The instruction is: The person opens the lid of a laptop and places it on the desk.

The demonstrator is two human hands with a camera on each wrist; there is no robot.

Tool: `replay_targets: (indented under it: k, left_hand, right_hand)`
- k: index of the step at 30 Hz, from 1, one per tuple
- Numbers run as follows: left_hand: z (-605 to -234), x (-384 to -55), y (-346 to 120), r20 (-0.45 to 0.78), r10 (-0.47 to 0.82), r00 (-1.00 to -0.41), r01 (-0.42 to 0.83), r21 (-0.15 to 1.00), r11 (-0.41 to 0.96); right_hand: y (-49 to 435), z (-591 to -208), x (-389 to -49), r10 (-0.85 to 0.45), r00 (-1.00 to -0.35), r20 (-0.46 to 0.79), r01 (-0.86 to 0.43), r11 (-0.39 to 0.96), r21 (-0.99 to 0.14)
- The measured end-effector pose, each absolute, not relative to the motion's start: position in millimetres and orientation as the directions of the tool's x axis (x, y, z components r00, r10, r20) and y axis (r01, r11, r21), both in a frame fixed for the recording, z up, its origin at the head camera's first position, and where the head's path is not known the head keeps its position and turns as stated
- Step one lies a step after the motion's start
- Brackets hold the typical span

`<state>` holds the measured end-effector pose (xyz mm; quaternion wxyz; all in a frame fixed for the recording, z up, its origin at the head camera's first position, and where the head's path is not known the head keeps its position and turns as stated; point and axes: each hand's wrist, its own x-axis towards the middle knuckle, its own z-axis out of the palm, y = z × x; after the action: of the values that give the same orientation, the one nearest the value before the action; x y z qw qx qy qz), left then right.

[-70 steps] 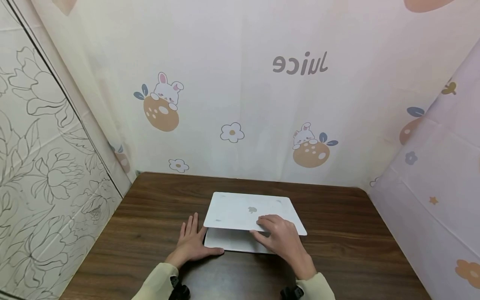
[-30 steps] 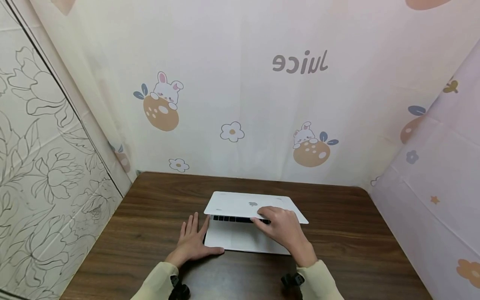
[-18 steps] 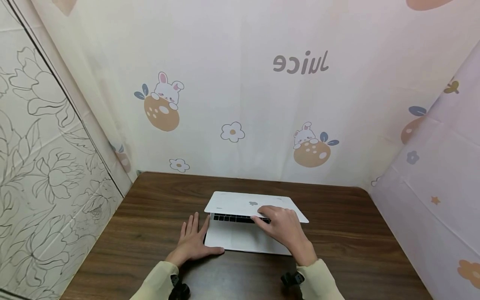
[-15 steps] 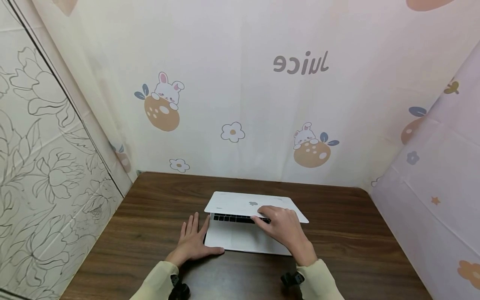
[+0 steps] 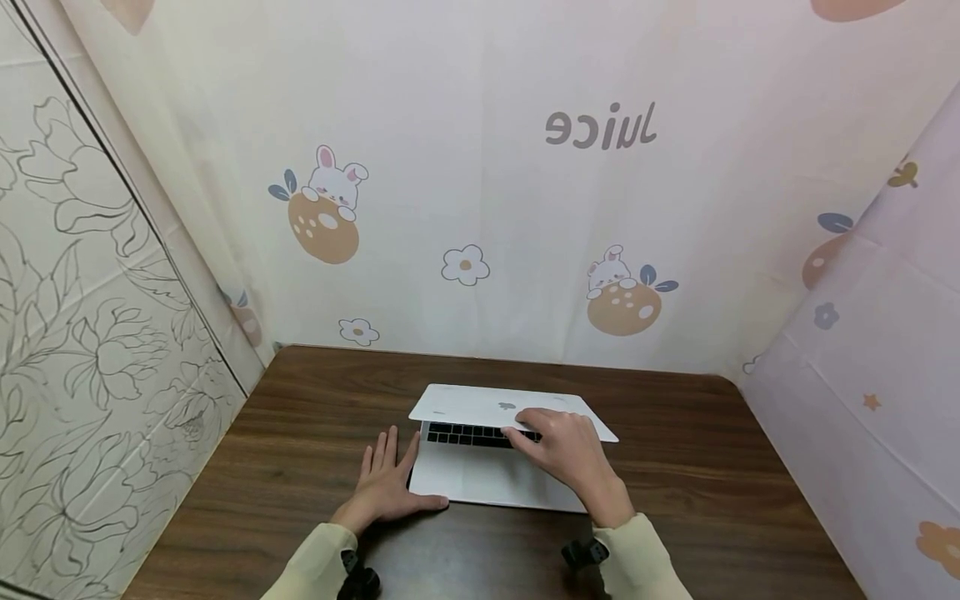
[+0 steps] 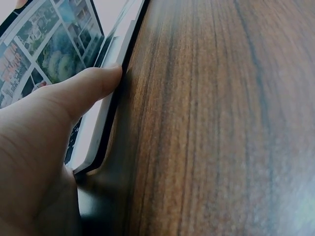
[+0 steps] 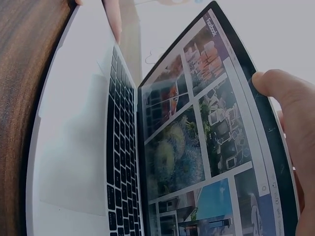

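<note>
A silver laptop (image 5: 480, 479) sits on the wooden table, its lid (image 5: 465, 402) tilted partway up over the keyboard (image 5: 468, 435). My right hand (image 5: 566, 450) pinches the lid's front edge, with the thumb on the screen side and the fingers on the outer face. In the right wrist view the screen (image 7: 197, 132) is lit with a grid of pictures, and the thumb (image 7: 280, 86) lies on its black border. My left hand (image 5: 386, 492) is spread at the laptop's left front corner. Its thumb (image 6: 93, 83) rests on the front edge of the base.
The brown wooden table (image 5: 315, 400) extends around the laptop. A pale curtain (image 5: 480, 167) with rabbit and fruit prints hangs along the back edge, and a flower-patterned panel (image 5: 97, 333) stands at the left. Black wrist devices (image 5: 585, 554) sit at the cuffs.
The lid has risen from nearly flat, with my right hand holding its edge, and more of the keyboard shows. My left hand has stayed in place at the corner.
</note>
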<state>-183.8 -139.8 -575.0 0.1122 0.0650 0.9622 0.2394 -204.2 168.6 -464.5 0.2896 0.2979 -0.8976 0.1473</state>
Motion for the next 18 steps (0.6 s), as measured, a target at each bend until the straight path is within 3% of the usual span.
replay_targets:
  k: [18]
  left_hand:
    - [-574.5,-182.8,-139.1,-0.175,0.177,-0.969,0.073,0.48,0.874]
  right_hand:
    - [168.3,-460.9,-206.3,-0.453,-0.672,0.586,-0.615,0.782,-0.101]
